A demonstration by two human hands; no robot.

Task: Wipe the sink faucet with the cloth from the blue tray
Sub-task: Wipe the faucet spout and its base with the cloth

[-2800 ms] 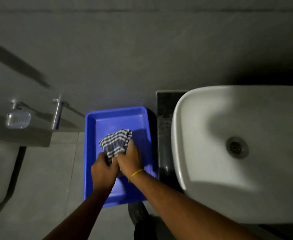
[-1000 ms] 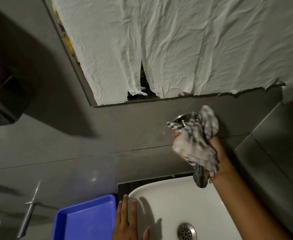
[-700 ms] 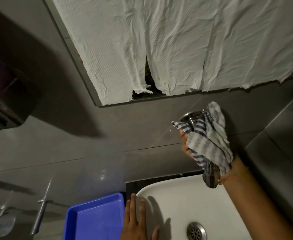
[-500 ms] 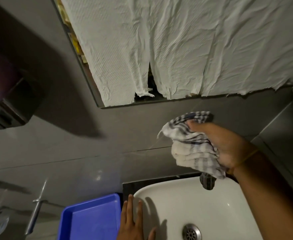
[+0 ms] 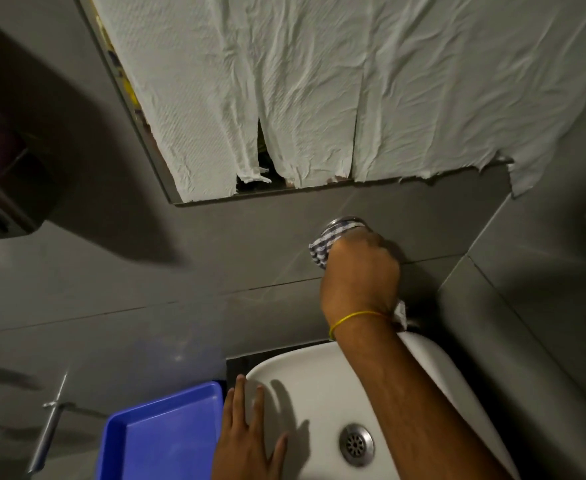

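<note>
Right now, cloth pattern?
Blue-and-white checks on the cloth, bunched in the right hand; head view.

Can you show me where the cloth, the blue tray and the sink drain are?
cloth (image 5: pixel 321 249), head view: striped corner left of the right hand.
blue tray (image 5: pixel 167 441), head view: bare floor.
sink drain (image 5: pixel 356 444), head view: metal strainer.

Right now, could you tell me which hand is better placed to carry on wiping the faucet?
The right hand. It grips the checked cloth against the faucet at the wall. The left hand lies flat on the sink rim, holding nothing.
</note>
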